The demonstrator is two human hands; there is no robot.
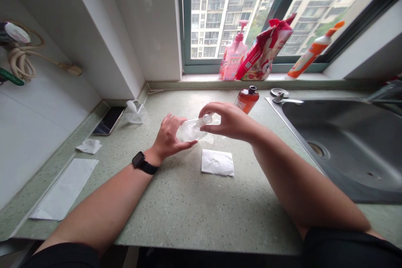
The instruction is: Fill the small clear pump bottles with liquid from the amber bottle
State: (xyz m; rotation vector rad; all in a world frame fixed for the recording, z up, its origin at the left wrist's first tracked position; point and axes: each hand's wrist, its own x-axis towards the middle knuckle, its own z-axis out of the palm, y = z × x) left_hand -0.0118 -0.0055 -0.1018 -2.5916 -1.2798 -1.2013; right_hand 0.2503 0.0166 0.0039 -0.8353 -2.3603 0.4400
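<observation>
A clear bottle (188,130) is tilted above the counter, its neck pointing up and to the right. My left hand (169,136) is wrapped round its body, thumb along the near side. At the neck, the thumb and fingers of my right hand (228,120) close about the clear rounded top (207,119); whether that is a stopper or the bottle's own mouth I cannot tell. Just below lies a folded white paper towel (217,162). Behind my right hand stands an uncapped bottle of orange-red liquid (247,99), partly hidden by the wrist.
On the left of the speckled counter (176,205) lie a phone (109,120), a crumpled clear plastic piece (135,112), a crumpled tissue (89,146) and a long folded paper (64,190). A steel sink (342,134) is at right. Containers, including a pink pump bottle (233,58), line the windowsill.
</observation>
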